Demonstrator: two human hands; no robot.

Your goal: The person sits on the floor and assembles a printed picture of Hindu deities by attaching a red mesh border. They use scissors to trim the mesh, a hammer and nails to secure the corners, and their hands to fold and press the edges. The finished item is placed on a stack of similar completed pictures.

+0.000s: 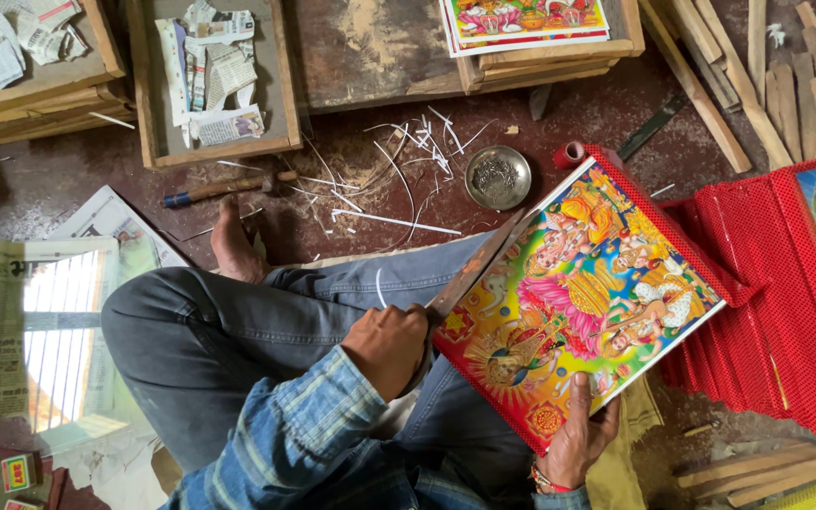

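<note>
The left hand [391, 348] is gripping a broad blade [472, 269], fingers closed round its handle, laying the edge along the colourful print [583, 297] propped on the lap. The right hand [576, 436] is pinching the print's lower edge. Beyond, on the floor, a small metal bowl [498, 177] is holding dark bits, and a wooden tray [212, 85] is holding newspaper scraps [219, 66].

My one camera sits on my head and looks almost straight down, close over my lap [238, 340] and both hands, taking in the floor [351, 170] just ahead of my crossed legs.
</note>
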